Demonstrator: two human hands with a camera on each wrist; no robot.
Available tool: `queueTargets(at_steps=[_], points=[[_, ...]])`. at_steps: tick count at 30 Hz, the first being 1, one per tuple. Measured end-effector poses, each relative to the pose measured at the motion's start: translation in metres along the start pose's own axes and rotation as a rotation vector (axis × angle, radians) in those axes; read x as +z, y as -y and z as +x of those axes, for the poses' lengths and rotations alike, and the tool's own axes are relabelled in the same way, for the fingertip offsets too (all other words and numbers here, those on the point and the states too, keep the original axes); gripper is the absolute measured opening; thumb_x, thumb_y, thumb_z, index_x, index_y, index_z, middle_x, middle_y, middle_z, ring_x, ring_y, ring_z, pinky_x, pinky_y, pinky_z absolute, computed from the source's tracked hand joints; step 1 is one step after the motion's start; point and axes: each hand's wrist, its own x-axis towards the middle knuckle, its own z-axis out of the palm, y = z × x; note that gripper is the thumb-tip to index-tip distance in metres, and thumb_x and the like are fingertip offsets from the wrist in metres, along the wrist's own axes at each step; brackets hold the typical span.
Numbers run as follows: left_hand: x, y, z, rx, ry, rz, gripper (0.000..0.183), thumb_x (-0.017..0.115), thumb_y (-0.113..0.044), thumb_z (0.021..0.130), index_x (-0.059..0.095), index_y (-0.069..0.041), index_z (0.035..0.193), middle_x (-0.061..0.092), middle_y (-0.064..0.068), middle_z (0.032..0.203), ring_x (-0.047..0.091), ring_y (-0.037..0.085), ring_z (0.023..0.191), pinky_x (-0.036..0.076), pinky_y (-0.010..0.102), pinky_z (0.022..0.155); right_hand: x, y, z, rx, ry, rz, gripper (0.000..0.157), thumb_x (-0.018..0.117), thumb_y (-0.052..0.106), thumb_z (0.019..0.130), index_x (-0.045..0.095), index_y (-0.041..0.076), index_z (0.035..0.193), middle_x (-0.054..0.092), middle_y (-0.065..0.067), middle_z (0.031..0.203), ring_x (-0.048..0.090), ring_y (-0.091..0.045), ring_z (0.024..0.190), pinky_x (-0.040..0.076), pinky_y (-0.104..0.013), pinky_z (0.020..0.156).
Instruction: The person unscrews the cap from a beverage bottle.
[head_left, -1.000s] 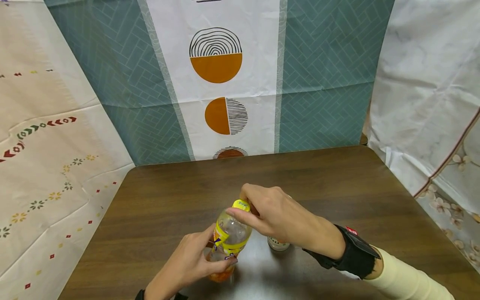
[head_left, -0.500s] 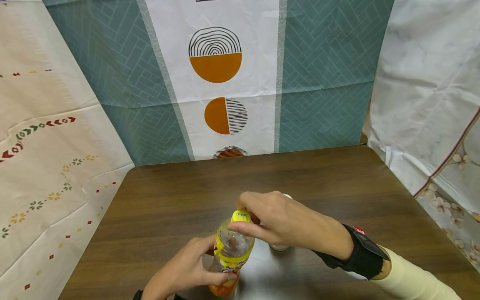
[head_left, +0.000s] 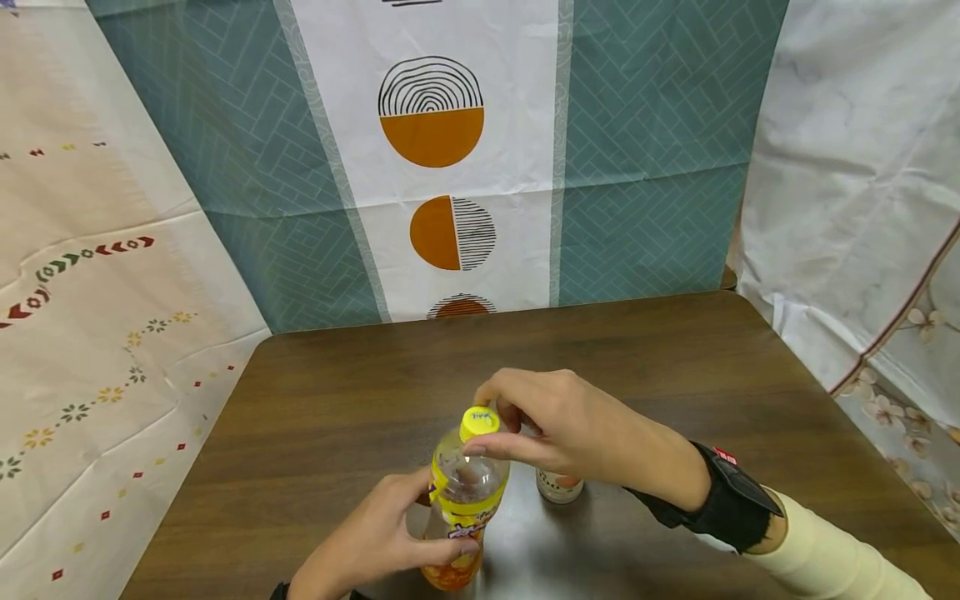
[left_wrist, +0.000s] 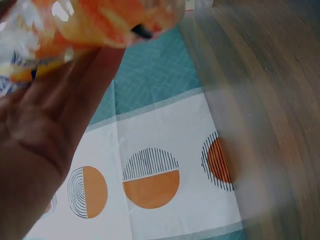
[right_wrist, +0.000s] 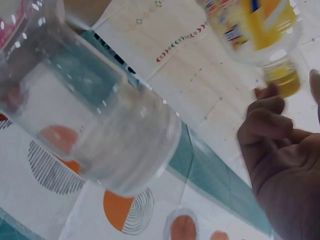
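Note:
A clear plastic drink bottle with a yellow-and-orange label stands nearly upright at the front of the table. My left hand grips its lower body, thumb across the front and fingers round the left side. The left wrist view shows the blurred orange lower part of the bottle above the palm. Over the yellow bottle cap, my right hand has bent fingers behind and the thumb in front. In the right wrist view a fingertip sits close beside the cap, while the thumb is apart from it.
A clear jar stands just right of the bottle, largely hidden by my right hand. Close to the right wrist camera, the jar looks large, with a whitish end. The brown wooden table is bordered by hanging patterned cloths.
The bottle and left hand have shifted slightly toward me, and the bottle has become more upright. My right hand has followed, and its grip around the cap looks looser.

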Motion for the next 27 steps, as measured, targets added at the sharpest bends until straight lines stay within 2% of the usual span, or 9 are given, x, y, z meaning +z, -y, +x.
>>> queueTargets(at_steps=[5,9,13,19,22,27], points=[[0.002,-0.001,0.005,-0.053,-0.186,0.174,0.047,0.075,-0.044,0.075,0.055,-0.028,0.114,0.065,-0.017,0.098,0.062,0.002,0.081,0.057,0.032,0.066,-0.004,-0.003,0.0,0.082,-0.062,-0.065,0.033,0.061,0.039,0.091,0.058,0.009,0.103,0.045,0.007,0.069,0.039,-0.001,0.055,0.036,-0.016,0.044],[0.002,0.0,0.01,-0.059,-0.278,0.329,0.047,0.075,-0.048,0.073,0.055,-0.027,0.11,0.064,-0.019,0.091,0.06,-0.002,0.073,0.055,0.025,0.059,-0.005,-0.004,0.001,0.148,-0.086,-0.081,0.026,0.065,0.033,0.089,0.06,0.009,0.099,0.045,0.006,0.067,0.04,-0.005,0.053,0.036,-0.019,0.044],[0.004,0.003,0.013,-0.05,-0.321,0.466,0.048,0.075,-0.052,0.071,0.056,-0.024,0.105,0.063,-0.019,0.081,0.055,-0.005,0.062,0.051,0.021,0.05,-0.002,-0.004,0.003,0.227,-0.088,-0.089,0.024,0.068,0.032,0.086,0.059,0.011,0.091,0.043,0.006,0.064,0.041,-0.007,0.052,0.036,-0.02,0.043],[0.004,0.007,0.014,-0.006,-0.368,0.631,0.05,0.076,-0.051,0.068,0.057,-0.017,0.099,0.061,-0.013,0.071,0.053,-0.001,0.055,0.048,0.022,0.043,0.006,-0.004,0.005,0.315,-0.103,-0.136,0.026,0.068,0.036,0.085,0.055,0.014,0.081,0.042,0.008,0.058,0.038,-0.004,0.048,0.036,-0.021,0.04],[0.004,0.008,0.014,0.01,-0.379,0.66,0.051,0.076,-0.05,0.067,0.057,-0.015,0.098,0.059,-0.012,0.069,0.052,0.0,0.053,0.046,0.023,0.041,0.009,-0.005,0.005,0.335,-0.114,-0.145,0.028,0.069,0.036,0.085,0.052,0.014,0.079,0.043,0.009,0.056,0.038,-0.003,0.047,0.037,-0.02,0.04],[0.004,0.007,0.014,-0.002,-0.357,0.613,0.051,0.075,-0.054,0.068,0.056,-0.017,0.097,0.058,-0.015,0.07,0.052,-0.002,0.055,0.047,0.021,0.043,0.011,-0.006,0.005,0.269,-0.131,-0.132,0.028,0.072,0.028,0.083,0.05,0.011,0.078,0.043,0.009,0.059,0.04,-0.003,0.048,0.038,-0.018,0.04]])
